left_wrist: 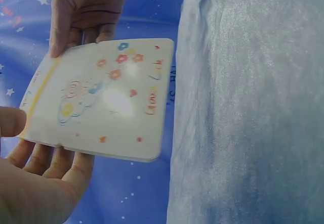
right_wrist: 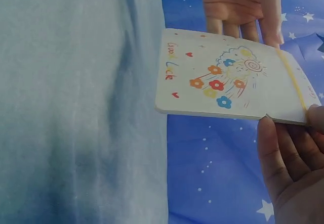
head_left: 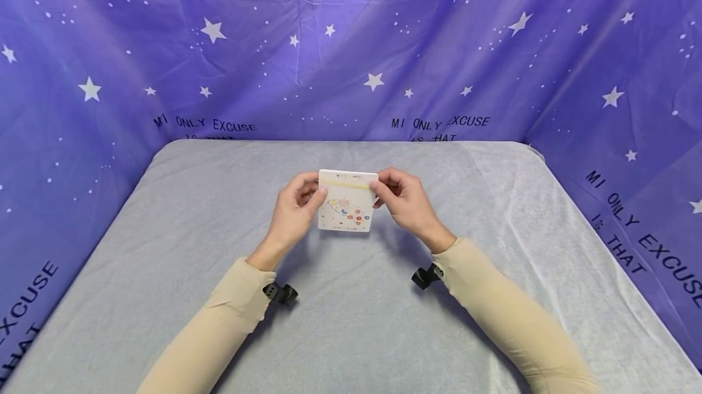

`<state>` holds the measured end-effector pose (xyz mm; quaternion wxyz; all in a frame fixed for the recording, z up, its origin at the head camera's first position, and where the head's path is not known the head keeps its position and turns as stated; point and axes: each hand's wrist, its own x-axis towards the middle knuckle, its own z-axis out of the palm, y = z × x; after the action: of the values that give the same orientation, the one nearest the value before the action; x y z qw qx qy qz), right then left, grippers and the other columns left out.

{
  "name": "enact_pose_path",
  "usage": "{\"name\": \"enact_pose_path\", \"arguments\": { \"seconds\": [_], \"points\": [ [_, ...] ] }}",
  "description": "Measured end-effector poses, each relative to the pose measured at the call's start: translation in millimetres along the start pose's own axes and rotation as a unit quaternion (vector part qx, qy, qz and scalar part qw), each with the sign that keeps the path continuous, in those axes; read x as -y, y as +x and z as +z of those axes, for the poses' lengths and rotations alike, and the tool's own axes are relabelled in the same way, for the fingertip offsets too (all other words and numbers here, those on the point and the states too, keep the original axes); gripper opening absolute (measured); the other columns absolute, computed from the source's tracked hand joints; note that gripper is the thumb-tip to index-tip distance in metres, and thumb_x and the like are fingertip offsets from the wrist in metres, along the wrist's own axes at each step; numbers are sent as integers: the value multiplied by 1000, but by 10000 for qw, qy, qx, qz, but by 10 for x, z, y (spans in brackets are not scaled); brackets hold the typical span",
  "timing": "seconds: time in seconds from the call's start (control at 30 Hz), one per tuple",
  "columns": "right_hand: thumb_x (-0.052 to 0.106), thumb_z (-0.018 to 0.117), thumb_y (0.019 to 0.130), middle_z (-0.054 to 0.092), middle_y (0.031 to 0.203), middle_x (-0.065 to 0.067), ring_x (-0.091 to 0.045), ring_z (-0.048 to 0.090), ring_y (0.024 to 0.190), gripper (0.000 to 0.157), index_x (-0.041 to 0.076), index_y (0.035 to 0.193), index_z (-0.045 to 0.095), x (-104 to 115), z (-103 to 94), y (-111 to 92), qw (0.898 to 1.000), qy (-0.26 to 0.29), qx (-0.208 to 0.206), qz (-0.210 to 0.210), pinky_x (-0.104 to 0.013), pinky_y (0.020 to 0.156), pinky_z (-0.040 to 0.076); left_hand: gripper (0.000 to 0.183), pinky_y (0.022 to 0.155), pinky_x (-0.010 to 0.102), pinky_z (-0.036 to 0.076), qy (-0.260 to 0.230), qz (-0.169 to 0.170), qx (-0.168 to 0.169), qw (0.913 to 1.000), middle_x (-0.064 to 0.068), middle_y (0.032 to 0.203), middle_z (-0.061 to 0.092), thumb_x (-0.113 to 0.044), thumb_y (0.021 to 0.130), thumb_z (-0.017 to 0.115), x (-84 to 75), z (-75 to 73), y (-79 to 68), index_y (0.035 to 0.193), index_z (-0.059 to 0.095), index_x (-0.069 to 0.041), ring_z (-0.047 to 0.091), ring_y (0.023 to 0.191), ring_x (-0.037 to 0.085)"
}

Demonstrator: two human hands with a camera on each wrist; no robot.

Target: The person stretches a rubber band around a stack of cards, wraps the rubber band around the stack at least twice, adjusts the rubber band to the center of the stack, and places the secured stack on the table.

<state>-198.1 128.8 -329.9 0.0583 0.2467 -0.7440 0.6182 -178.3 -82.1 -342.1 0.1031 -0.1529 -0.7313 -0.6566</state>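
Both hands hold up a flat white booklet-like item (head_left: 345, 208) over the table. Its face carries colored drawings of flowers, hearts and a swirl, plus the words "Good Luck" near one edge. A yellow band or stripe (left_wrist: 42, 93) crosses it near the other end. The left hand (head_left: 294, 211) pinches the left edge, thumb on the face and fingers behind. At the right edge, the right hand (head_left: 404, 202) pinches in the same way. Thin layered edges show in the right wrist view, and the item looks closed. Its back is hidden.
A pale grey-blue cloth covers the table (head_left: 351, 321). Behind and at the sides hangs a purple-blue curtain (head_left: 307, 65) with white stars and black lettering. Small black cameras are strapped at the left wrist (head_left: 281, 293) and right wrist (head_left: 426, 276).
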Motion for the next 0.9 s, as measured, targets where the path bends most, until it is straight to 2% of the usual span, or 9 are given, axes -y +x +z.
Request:
{"name": "enact_pose_path", "arguments": {
  "seconds": [0.13, 0.2, 0.33, 0.47, 0.57, 0.73, 0.9],
  "points": [
    [-2, 54, 87, 61, 82, -28, -44, 56, 64, 11, -13, 88, 56, -45, 7, 6, 9999, -127, 49, 49, -49, 59, 50, 22, 69, 42, 52, -127, 58, -260, 9996, 23, 90, 61, -2, 88, 54, 40, -7, 16, 109, 56, 6, 59, 76, 38],
    [-2, 54, 87, 61, 82, -26, -45, 56, 65, 10, -12, 88, 56, -66, 12, 5, 9997, -218, 71, 76, -49, 59, 50, 19, 69, 41, 52, -177, 71, -390, 9991, 23, 89, 62, -2, 88, 55, 64, -12, 22, 103, 58, 8, 60, 75, 37],
    [0, 55, 87, 62, 83, -24, -44, 57, 66, 10, -10, 89, 58, -100, 19, -6, 9990, -424, 100, 121, -38, 59, 52, 15, 69, 38, 53, -55, 59, -576, 9983, 21, 86, 64, -4, 85, 59, 102, -30, 23, 94, 63, 8, 62, 73, 34],
    [2, 56, 87, 63, 83, -22, -43, 57, 66, 11, -8, 90, 58, -119, 15, -25, 9980, -602, 100, 182, -29, 57, 52, 15, 68, 37, 53, 86, 22, -555, 9984, 20, 85, 65, -5, 83, 62, 129, -43, 25, 93, 65, 7, 63, 72, 35],
    [3, 56, 87, 63, 83, -21, -41, 58, 66, 12, -7, 91, 59, -131, 10, -32, 9972, -699, 108, 232, -28, 56, 51, 15, 67, 35, 53, 97, -35, -530, 9985, 21, 85, 65, -3, 82, 63, 140, -40, 26, 92, 65, 8, 63, 71, 37],
    [5, 56, 87, 64, 83, -19, -37, 60, 66, 12, -6, 91, 60, -165, -11, -38, 9957, -844, 142, 359, -30, 56, 51, 15, 62, 25, 52, 273, -147, -524, 9981, 20, 84, 65, -3, 79, 66, 149, -26, 20, 90, 67, 7, 62, 71, 37],
    [18, 59, 87, 66, 78, -7, -22, 62, 63, 14, 4, 88, 64, -421, -68, -32, 9931, -1108, 125, 355, -31, 53, 50, 15, 59, 19, 49, 607, -217, -444, 9969, 18, 83, 66, -6, 79, 67, 142, -20, 3, 89, 68, 5, 63, 70, 29]
  ]
}}
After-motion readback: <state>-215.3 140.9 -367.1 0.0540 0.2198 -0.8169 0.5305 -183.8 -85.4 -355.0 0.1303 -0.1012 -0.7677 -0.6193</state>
